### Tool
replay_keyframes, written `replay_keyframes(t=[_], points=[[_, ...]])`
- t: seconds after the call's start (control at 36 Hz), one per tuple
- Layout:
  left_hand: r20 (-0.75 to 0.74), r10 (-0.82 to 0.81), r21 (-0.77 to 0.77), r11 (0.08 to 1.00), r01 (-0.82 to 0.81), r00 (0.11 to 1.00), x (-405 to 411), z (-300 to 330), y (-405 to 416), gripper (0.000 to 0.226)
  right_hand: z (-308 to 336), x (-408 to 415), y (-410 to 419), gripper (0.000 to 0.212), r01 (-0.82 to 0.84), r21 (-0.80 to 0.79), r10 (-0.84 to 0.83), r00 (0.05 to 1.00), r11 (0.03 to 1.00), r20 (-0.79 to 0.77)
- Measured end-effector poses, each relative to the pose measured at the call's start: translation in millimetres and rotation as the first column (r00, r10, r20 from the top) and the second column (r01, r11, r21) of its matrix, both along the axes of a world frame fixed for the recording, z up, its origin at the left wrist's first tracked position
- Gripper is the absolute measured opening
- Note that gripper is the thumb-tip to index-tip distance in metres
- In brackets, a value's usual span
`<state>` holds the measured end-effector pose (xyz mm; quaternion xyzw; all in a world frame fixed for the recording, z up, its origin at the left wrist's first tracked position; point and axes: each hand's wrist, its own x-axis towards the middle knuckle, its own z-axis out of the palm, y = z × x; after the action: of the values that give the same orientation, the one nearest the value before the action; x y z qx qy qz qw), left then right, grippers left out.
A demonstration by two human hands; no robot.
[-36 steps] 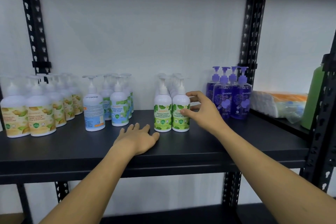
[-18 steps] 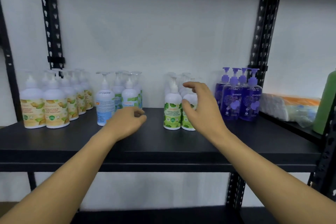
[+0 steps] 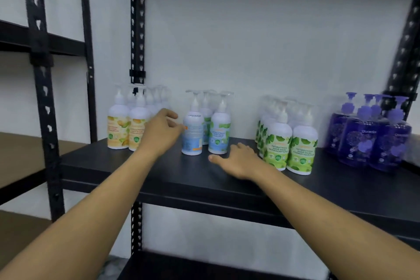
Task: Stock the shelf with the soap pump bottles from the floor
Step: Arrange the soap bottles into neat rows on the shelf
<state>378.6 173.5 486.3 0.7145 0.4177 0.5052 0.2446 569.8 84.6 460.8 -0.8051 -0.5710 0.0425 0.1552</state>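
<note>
Shelf: black board on a black slotted rack, white wall behind.
Soap pump bottles: four upright groups along the far part of the shelf; yellow-label group left, blue-label bottle next, green-label pair, purple group right.
Left hand: grip loosely spread, fingertips at the blue-label bottle's left side, holding nothing.
Right hand: grip flat, palm down on the shelf, near the green-label pair.

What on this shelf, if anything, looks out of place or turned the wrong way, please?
One blue-label bottle at the front of the middle group is turned back-to-front, showing fine print while its neighbour shows its front label. The left hand is at its side. Otherwise nothing looks tipped or spilled.
</note>
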Motion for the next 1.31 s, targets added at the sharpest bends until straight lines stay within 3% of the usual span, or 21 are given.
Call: replay_keyframes(t=[0.14, 0.33, 0.47, 0.67, 0.81, 0.89, 1.03, 1.31], points=[[0.006, -0.056, -0.026, 0.998, 0.056, 0.998, 6, 1, 19, 0.048, -8, -1, 13, 0.114, 0.14, -0.132, -0.133, 0.989, 0.981, 0.063], [-0.097, -0.296, -0.056, 0.955, 0.292, 0.95, 18, -1, 37, 0.077, -8, -4, 10, 0.108, 0.121, -0.171, -0.105, 0.989, 0.978, 0.101], [-0.025, -0.396, -0.017, 0.918, 0.395, 0.918, 27, -18, 36, 0.074, -11, -2, 9, 0.105, 0.093, -0.204, -0.073, 0.992, 0.974, 0.102], [0.013, -0.284, 0.047, 0.958, 0.283, 0.959, 34, -22, 38, 0.07, -9, -2, 9, 0.103, 0.089, -0.217, -0.066, 0.992, 0.972, 0.109], [-0.077, -0.166, 0.13, 0.976, 0.175, 0.983, 32, -23, 36, 0.07, -9, -4, 6, 0.101, 0.077, -0.206, -0.054, 0.992, 0.975, 0.112], [-0.094, -0.207, 0.095, 0.972, 0.216, 0.974, 30, -24, 35, 0.065, -9, -5, 5, 0.1, 0.08, -0.204, -0.058, 0.992, 0.976, 0.111], [-0.113, -0.362, -0.023, 0.932, 0.362, 0.925, 19, -26, 33, 0.08, -9, -6, 5, 0.1, 0.079, -0.205, -0.055, 0.991, 0.976, 0.119], [-0.129, -0.233, 0.094, 0.965, 0.246, 0.964, 16, -27, 31, 0.08, -9, -7, 3, 0.099, 0.07, -0.212, -0.047, 0.992, 0.975, 0.115]])
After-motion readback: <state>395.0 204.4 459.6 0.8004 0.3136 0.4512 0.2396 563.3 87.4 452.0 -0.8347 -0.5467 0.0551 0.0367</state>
